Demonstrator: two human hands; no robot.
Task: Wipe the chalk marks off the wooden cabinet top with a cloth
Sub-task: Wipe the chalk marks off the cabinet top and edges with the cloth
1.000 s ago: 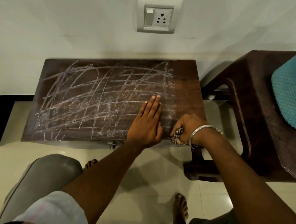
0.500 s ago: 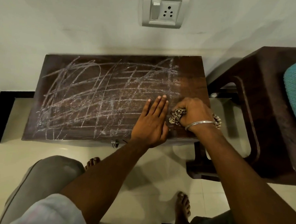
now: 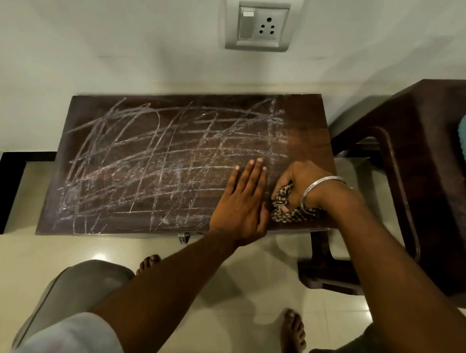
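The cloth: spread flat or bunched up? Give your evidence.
Bunched up: the cloth sits crumpled in the right hand gripping it on the cabinet top.

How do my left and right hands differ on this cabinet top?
The left hand lies flat with straight fingers on white chalk marks; the right hand curls round a patterned cloth by the cleaner right end of the dark wooden cabinet top. The left wrist is bare; the right wears a silver bangle. Both rest near the front edge.

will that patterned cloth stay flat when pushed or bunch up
Probably bunches: the cloth is crumpled in folds under the right hand, so it looks floppy. Likely light too, needing firm pressure on the chalk marks.
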